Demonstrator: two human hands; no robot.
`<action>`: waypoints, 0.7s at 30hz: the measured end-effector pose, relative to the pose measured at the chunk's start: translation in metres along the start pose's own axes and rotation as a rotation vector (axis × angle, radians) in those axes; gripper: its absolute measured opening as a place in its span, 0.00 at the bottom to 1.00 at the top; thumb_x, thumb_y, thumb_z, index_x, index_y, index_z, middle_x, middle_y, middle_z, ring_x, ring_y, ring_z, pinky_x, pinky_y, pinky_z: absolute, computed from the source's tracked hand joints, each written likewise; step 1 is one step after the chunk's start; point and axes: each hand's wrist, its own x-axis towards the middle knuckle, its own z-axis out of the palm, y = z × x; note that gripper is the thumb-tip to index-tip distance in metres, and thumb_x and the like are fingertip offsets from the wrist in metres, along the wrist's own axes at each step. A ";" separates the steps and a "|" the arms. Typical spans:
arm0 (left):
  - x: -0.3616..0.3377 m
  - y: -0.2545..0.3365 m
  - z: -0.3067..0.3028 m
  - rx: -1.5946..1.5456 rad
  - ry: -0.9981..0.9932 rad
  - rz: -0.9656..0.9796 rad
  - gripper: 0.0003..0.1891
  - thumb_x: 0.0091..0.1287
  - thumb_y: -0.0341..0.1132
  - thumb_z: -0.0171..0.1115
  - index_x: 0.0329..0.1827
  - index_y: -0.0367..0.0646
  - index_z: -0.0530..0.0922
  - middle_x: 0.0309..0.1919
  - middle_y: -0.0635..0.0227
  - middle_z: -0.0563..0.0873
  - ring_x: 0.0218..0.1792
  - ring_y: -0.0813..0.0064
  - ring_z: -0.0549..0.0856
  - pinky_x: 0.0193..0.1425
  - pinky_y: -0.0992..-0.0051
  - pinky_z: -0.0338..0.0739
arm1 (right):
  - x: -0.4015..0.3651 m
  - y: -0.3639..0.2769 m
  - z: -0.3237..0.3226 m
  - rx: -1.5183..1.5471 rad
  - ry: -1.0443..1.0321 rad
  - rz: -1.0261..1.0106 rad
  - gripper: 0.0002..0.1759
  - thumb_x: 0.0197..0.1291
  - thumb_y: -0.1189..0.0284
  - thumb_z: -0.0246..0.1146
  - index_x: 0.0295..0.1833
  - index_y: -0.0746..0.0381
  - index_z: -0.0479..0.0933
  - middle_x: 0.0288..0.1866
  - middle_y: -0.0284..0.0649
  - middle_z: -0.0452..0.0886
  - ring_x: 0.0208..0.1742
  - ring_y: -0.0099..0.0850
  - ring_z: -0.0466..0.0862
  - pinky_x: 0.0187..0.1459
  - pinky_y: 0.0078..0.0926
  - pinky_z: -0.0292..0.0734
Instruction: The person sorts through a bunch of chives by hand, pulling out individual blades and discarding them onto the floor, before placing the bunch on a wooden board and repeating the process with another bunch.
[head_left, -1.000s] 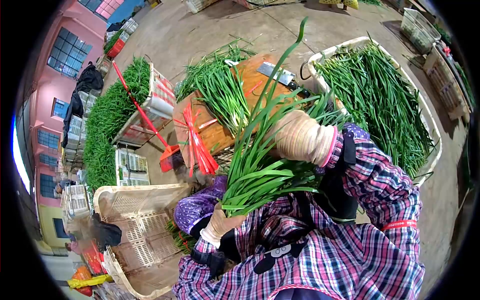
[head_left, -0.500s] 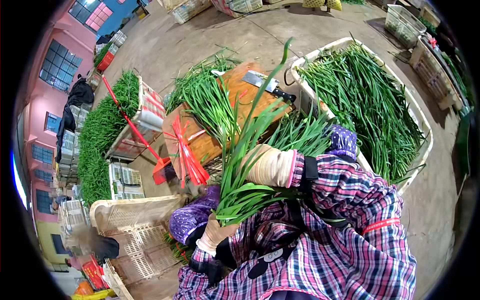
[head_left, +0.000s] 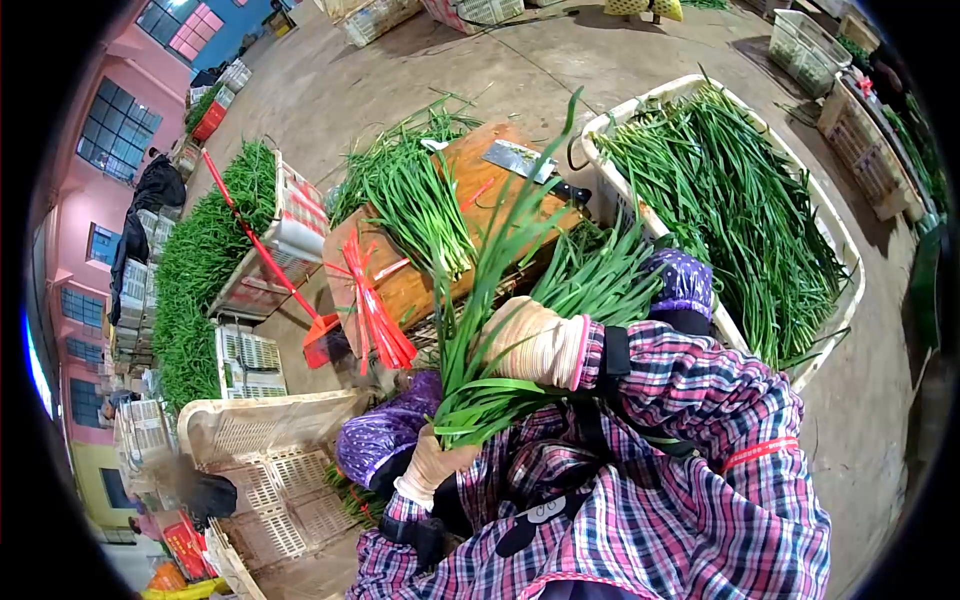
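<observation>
My right hand (head_left: 530,340), in a pale glove, is closed around a bunch of green garlic chives (head_left: 475,350) in front of my chest. Long leaves rise above that hand, and others bend down to the lower left. My left hand (head_left: 438,466), also gloved, is closed on the lower end of the same bunch; its fingertips are partly hidden by the leaves. Beyond my hands is a wooden board (head_left: 480,160) with a pile of chives (head_left: 425,215), a cleaver (head_left: 520,160) and a bundle of red ties (head_left: 372,310). More chives (head_left: 605,270) lie by my right knee.
At the right stands a large white crate (head_left: 855,290) full of chives. An open, pale crate (head_left: 270,405) is at the lower left. Further left are a red-handled broom or dustpan (head_left: 265,245) and a crate heaped with greens (head_left: 200,270). Other crates line the floor behind.
My right hand has shifted very slightly, and the upright leaves above it have swayed a little. Both hands keep their hold on the bunch.
</observation>
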 end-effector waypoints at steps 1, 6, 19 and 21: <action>0.000 0.003 0.001 -0.069 0.010 0.012 0.12 0.57 0.27 0.63 0.44 0.36 0.80 0.25 0.72 0.83 0.21 0.83 0.78 0.25 0.81 0.72 | 0.000 -0.012 -0.014 0.009 0.037 0.005 0.09 0.52 0.66 0.63 0.37 0.58 0.82 0.31 0.38 0.83 0.31 0.37 0.83 0.29 0.32 0.77; 0.005 0.000 -0.002 -0.115 0.064 0.068 0.11 0.51 0.23 0.59 0.40 0.35 0.79 0.24 0.70 0.82 0.18 0.81 0.77 0.22 0.80 0.71 | 0.004 -0.034 -0.037 -0.084 0.005 0.135 0.12 0.52 0.62 0.61 0.35 0.59 0.82 0.24 0.40 0.82 0.25 0.38 0.84 0.21 0.38 0.74; 0.006 0.005 0.000 -0.297 0.079 0.074 0.14 0.50 0.29 0.59 0.40 0.31 0.76 0.23 0.61 0.80 0.15 0.74 0.76 0.17 0.77 0.68 | -0.033 -0.016 -0.120 0.707 1.243 0.155 0.11 0.64 0.65 0.61 0.43 0.61 0.81 0.31 0.33 0.83 0.29 0.20 0.79 0.27 0.20 0.74; 0.003 0.008 0.000 -0.455 0.081 0.121 0.16 0.51 0.31 0.58 0.41 0.31 0.77 0.25 0.60 0.81 0.15 0.73 0.76 0.18 0.75 0.70 | -0.065 -0.008 -0.144 0.890 1.306 0.155 0.12 0.67 0.63 0.59 0.45 0.59 0.81 0.28 0.29 0.80 0.26 0.14 0.75 0.24 0.13 0.68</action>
